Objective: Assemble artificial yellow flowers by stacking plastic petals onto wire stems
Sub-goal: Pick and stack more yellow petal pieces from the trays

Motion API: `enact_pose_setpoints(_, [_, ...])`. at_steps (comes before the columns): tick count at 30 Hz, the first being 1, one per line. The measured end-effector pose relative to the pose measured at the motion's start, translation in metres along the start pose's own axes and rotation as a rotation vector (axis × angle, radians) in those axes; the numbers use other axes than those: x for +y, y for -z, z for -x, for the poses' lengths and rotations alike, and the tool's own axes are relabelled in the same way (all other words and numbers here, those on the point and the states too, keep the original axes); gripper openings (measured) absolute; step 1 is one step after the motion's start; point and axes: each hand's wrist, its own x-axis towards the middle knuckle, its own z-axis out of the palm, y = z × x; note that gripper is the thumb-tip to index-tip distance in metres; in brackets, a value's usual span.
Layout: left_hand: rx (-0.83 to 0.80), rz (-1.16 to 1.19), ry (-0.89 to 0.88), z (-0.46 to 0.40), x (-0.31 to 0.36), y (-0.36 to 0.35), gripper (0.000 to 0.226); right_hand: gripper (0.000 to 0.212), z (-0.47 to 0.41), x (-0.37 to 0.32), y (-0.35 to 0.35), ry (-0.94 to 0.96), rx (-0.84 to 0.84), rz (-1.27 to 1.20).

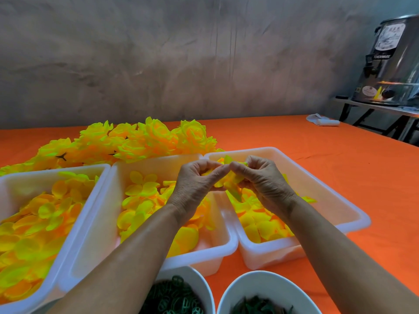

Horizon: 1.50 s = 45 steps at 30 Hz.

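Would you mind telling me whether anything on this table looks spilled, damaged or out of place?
Nothing stands out: petals stay inside the three white bins, finished flowers lie piled behind them.

Both hands [229, 177] pinch a yellow flower [231, 180] above white bins [226, 243].

We could read only one word, "TCHOWARE" or something close to it, printed in dark letters on the side of the steel urn [393, 62] that stood on the side table [376, 105] at the far right. Above that word the urn carried a white label [390, 37] with a drawing and lines of print, but these were too small and blurred for us to make out.
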Motion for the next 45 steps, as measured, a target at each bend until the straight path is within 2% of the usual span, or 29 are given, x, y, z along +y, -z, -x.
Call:
enact_pose_setpoints(5, [-0.034, 0.028, 0.021, 0.001, 0.003, 0.000, 0.028, 0.042, 0.000, 0.000, -0.001, -0.049, -0.050, -0.039])
enact_pose_setpoints(8, [-0.058, 0.018, 0.034, 0.000, 0.000, 0.002, 0.039, 0.040, -0.001, 0.001, 0.000, -0.073, -0.049, -0.048])
enact_pose_setpoints(10, [-0.053, -0.034, 0.023, 0.001, -0.001, 0.001, 0.027, 0.039, -0.001, 0.000, -0.001, -0.100, -0.055, -0.044])
enact_pose_setpoints(12, [0.025, -0.041, 0.002, 0.000, -0.002, 0.002, 0.008, 0.038, -0.003, 0.000, 0.000, -0.099, 0.042, -0.027])
enact_pose_setpoints(15, [0.220, -0.034, -0.004, -0.005, -0.003, 0.007, 0.009, 0.036, -0.005, 0.001, 0.008, -0.094, 0.306, -0.005])
enact_pose_setpoints(17, [0.274, -0.057, -0.021, -0.006, -0.004, 0.009, 0.005, 0.033, -0.005, 0.002, 0.010, -0.103, 0.355, 0.022])
enact_pose_setpoints(21, [0.264, -0.124, -0.073, -0.006, -0.006, 0.008, 0.005, 0.025, -0.004, 0.003, 0.004, -0.107, 0.234, 0.105])
enact_pose_setpoints(25, [0.208, -0.154, -0.092, -0.006, -0.007, 0.007, 0.014, 0.031, -0.005, 0.004, -0.002, -0.073, 0.120, 0.310])
enact_pose_setpoints(27, [0.184, -0.173, -0.106, -0.006, -0.009, 0.007, 0.019, 0.022, -0.004, 0.004, -0.003, -0.057, 0.114, 0.346])
enact_pose_setpoints(29, [0.153, -0.202, -0.117, -0.006, -0.010, 0.007, 0.010, 0.008, -0.003, 0.006, -0.004, -0.017, 0.112, 0.419])
enact_pose_setpoints(33, [0.129, -0.263, -0.117, -0.005, -0.009, 0.006, 0.010, 0.017, -0.005, 0.010, 0.000, -0.004, 0.222, 0.434])
enact_pose_setpoints(37, [0.274, -0.219, -0.115, -0.007, -0.007, 0.008, 0.006, 0.012, -0.008, 0.011, 0.005, 0.002, 0.356, 0.592])
enact_pose_setpoints(41, [0.303, -0.186, -0.108, -0.006, -0.007, 0.004, 0.004, 0.015, -0.011, 0.010, 0.008, 0.001, 0.474, 0.788])
enact_pose_setpoints(45, [0.368, -0.183, -0.095, -0.008, -0.007, 0.005, 0.004, 0.024, -0.013, 0.007, 0.016, -0.037, 0.598, 0.857])
